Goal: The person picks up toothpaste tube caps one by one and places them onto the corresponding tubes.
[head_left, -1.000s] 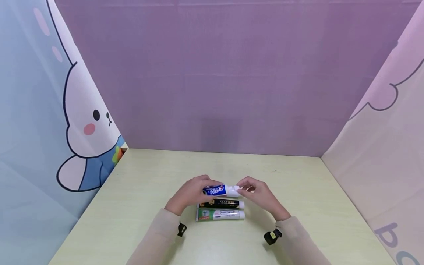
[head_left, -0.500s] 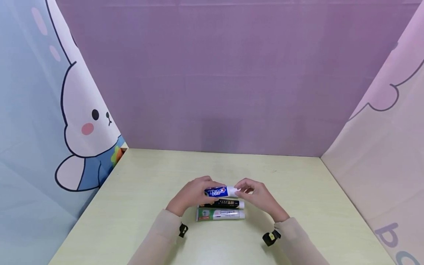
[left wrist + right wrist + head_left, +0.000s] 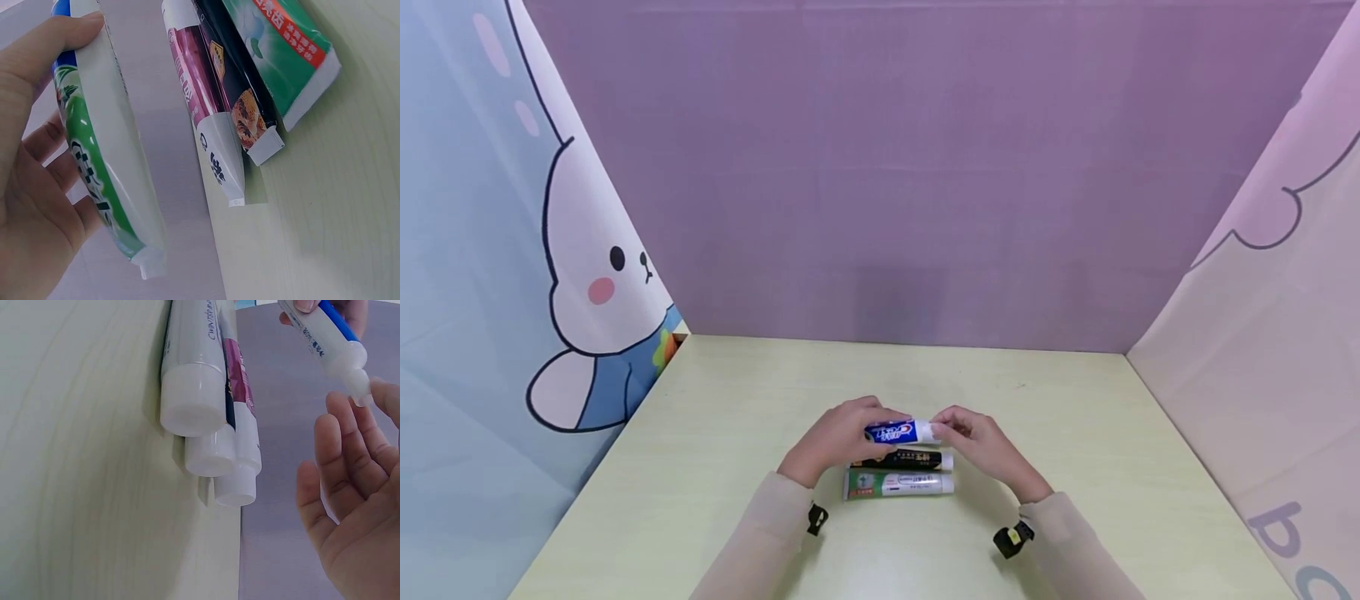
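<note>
My left hand [image 3: 842, 433] grips a blue, green and white toothpaste tube [image 3: 892, 432], thumb over its side in the left wrist view. The fingers of my right hand [image 3: 988, 450] are at its white end; in the right wrist view, thumb and forefinger pinch its small white cap [image 3: 359, 387], the other fingers loosely spread. The held tube is raised above the table. Below it lie a magenta and white tube [image 3: 197, 78], a black tube [image 3: 917, 460] and a silver and green tube [image 3: 917, 484], white caps to the right.
A pale wooden table [image 3: 737, 392] lies under the tubes. A purple cloth [image 3: 910, 167] stands behind it, with printed cloths [image 3: 467, 250] at the sides. Black straps [image 3: 1013, 540] are on both wrists.
My right hand has shifted slightly left along the tube's end, its fingers changing position at the cap. The held tube has moved slightly right. The lying tubes have stayed in place.
</note>
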Tool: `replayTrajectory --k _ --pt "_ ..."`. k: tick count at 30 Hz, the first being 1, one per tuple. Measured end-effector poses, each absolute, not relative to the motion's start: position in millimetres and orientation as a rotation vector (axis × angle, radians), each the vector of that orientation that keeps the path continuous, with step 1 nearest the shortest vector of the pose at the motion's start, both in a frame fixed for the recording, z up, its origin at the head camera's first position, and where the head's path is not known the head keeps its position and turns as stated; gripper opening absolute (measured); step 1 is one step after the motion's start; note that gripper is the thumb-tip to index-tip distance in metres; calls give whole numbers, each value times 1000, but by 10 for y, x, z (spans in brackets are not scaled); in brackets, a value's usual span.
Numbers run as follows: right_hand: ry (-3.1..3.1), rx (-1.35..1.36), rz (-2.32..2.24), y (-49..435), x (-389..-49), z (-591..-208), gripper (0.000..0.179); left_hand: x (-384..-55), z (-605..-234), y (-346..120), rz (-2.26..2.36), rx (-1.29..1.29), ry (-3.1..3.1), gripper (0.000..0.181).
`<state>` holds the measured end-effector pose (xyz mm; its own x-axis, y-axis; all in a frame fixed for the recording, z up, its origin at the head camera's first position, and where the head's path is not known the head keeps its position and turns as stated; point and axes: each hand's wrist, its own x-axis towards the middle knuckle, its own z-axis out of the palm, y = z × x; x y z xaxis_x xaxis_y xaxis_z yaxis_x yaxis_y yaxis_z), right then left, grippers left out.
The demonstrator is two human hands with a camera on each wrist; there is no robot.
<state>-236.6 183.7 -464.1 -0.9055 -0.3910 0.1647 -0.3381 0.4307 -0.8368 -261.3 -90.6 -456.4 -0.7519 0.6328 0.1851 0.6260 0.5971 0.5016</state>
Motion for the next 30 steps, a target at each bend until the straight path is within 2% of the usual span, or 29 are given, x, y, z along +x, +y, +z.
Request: replayTrajectory --k 10,19,25,30 --pt "2674 -648 -1431 1792 -2382 -4658 29 -2594 -4573 -892 843 1117 2802 44" --pt "2685 -555 -1395 1756 -2376 -4668 45 -2608 -4609 -862 843 1143 2805 44" --pt "2690 -594 -1406 1758 -2368 -4665 42 -2605 -4605 -878 842 1121 2800 44" --pt "2719 -624 -1431 1788 -2349 -4631 31 -2602 -4583 -888 847 1111 2806 45"
